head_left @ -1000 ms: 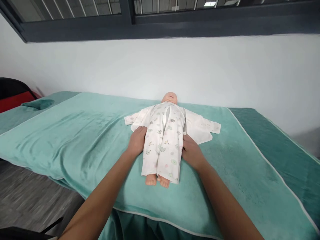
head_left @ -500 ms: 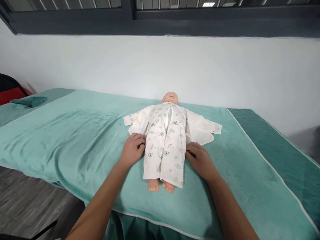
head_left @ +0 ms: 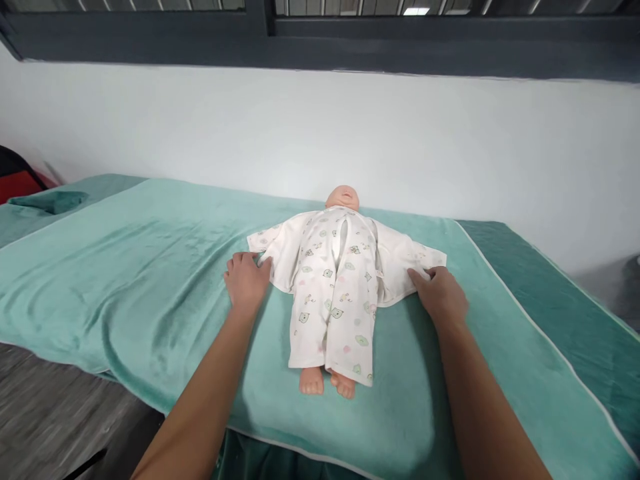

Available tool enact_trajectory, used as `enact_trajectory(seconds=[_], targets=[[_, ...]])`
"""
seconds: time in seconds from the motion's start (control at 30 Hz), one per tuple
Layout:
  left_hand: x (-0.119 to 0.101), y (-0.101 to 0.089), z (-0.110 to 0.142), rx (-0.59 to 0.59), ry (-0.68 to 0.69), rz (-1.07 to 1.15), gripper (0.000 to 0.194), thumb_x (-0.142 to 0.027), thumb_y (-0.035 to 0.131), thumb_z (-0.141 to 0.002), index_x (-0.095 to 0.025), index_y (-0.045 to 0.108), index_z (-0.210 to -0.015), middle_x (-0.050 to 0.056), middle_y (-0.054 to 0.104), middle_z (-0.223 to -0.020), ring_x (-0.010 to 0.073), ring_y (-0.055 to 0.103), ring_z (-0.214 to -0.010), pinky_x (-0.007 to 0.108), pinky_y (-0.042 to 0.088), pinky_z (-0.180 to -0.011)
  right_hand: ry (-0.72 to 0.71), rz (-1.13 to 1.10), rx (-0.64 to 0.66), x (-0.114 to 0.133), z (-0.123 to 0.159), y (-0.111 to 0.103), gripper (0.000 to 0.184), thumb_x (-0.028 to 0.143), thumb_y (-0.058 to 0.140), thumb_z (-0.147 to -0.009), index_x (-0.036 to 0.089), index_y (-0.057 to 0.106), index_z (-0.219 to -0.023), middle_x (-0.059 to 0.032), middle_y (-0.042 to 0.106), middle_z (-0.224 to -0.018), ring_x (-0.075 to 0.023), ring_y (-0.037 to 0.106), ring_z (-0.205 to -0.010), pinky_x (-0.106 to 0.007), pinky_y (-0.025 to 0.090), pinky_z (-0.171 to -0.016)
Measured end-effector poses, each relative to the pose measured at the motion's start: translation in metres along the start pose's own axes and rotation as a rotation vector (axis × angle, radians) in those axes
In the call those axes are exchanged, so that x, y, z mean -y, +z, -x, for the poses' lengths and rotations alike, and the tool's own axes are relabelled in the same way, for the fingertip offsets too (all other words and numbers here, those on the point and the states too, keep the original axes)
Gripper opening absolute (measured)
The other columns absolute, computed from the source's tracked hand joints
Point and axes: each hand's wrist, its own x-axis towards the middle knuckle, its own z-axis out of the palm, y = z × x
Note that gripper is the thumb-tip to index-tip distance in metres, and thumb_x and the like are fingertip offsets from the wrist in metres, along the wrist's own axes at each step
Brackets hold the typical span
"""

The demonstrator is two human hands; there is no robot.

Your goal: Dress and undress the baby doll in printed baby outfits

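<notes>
**Doll dressed, both hands at the spread sleeves**

White wall and a dark window frame stand behind a bed covered with a teal plush towel (head_left: 150, 267) edged in white piping.

The fingers of the left hand (head_left: 245, 281) lie flat and loosely together on the towel, their tips touching the cuff of the left-hand sleeve of the white printed baby romper (head_left: 333, 293). They press rather than clamp; nothing is gripped. The fingers of the right hand (head_left: 440, 293) are likewise flat and close together, resting on the outer edge of the other sleeve, with no pinch to be seen.

Between the two hands the pale plastic baby doll (head_left: 343, 198) lies on its back in the middle of the towel, head toward the wall, bare feet toward the camera. The romper covers trunk and both legs; its front shows a narrow open gap down the chest, so closing it looks unfinished. Both sleeves are spread sideways and look flat, and no doll hands show at the cuffs; whether the arms are inside cannot be told.

Further left, a folded dark-teal cloth (head_left: 47, 201) lies near a red and black seat (head_left: 17, 179).

No brand, label or readable writing shows; the romper carries only small green and pink printed figures.
</notes>
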Motion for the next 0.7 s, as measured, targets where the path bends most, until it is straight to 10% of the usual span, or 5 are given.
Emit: enact_trajectory(seconds=[0.1,0.33,0.53,0.7], targets=[[-0.002,0.001,-0.005,0.015,-0.011,-0.025,0.031,-0.043,0.057,-0.089,-0.019,0.067,-0.104,0.017,0.063,-0.126,0.0389,0.054,-0.123,0.055,0.043,-0.101,-0.008,-0.106,0.005,-0.002,-0.004,-0.002,0.029,0.051,0.062,-0.079,0.022,0.059,-0.078,-0.0057,0.06,-0.076,-0.0244,0.054,-0.073,-0.037,0.04,-0.068],[-0.004,0.0,-0.003,0.001,0.012,0.009,0.017,-0.034,0.051,-0.092,-0.021,0.061,-0.097,0.012,0.068,-0.116,0.0345,0.057,-0.116,0.05,0.044,-0.097,-0.103,-1.243,0.062,0.045,0.016,-0.008,0.029,0.045,0.069,-0.076,0.024,0.049,-0.079,0.0047,0.052,-0.072,-0.0139,0.049,-0.063,-0.027,0.039,-0.059],[-0.003,0.0,-0.003,-0.004,-0.003,0.045,0.013,-0.035,0.051,-0.092,-0.023,0.057,-0.094,0.011,0.07,-0.107,0.0338,0.059,-0.111,0.048,0.044,-0.094,-0.862,-0.735,0.453,0.105,0.071,-0.045,0.021,0.039,0.064,-0.089,0.025,0.055,-0.076,-0.0032,0.068,-0.118,-0.0252,0.06,-0.117,-0.04,0.045,-0.099],[-0.001,0.003,-0.004,-0.017,-0.002,0.055,0.015,-0.036,0.05,-0.092,-0.023,0.056,-0.093,0.011,0.07,-0.106,0.0335,0.06,-0.11,0.047,0.044,-0.094,-0.842,-0.651,0.481,0.102,0.071,-0.062,0.02,0.038,0.056,-0.097,0.025,0.062,-0.083,-0.0022,0.071,-0.118,-0.0225,0.063,-0.11,-0.035,0.048,-0.089]])
